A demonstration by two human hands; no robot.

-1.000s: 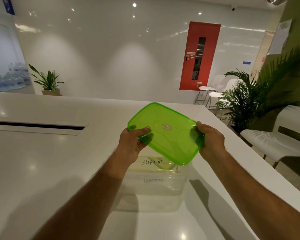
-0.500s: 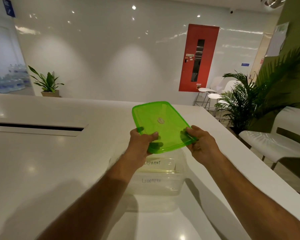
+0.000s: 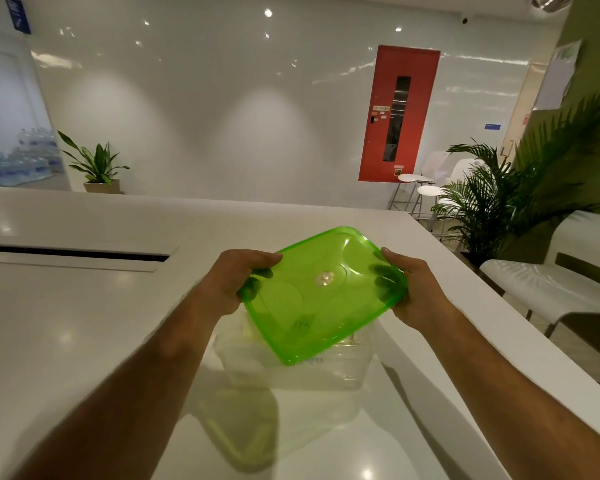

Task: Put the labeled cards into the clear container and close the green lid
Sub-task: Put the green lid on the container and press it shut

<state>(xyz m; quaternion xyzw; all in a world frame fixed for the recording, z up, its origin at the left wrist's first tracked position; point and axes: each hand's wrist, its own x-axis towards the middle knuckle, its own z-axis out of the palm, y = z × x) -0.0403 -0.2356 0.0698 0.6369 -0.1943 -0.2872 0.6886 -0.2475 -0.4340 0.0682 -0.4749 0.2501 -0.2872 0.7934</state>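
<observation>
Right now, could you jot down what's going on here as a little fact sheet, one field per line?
Setting: white counter in a bright room
Left hand: grips the green lid by its left edge
Right hand: grips the lid's right edge
Lid: tilted, held above the container, not yet seated
Clear container: rests on the counter under the lid
Cards: paper with handwriting shows inside, words mostly unreadable
Left to do: lower the lid and press it shut

- Dim, warm indoor light; ceiling spotlights glare as specks on the glossy wall.
- Bright spots reflect off the bench.
- Forearms blurred and dark.
- Wide-angle bending at frame edges.
- Green-tinted shadow beneath the lid.
</observation>
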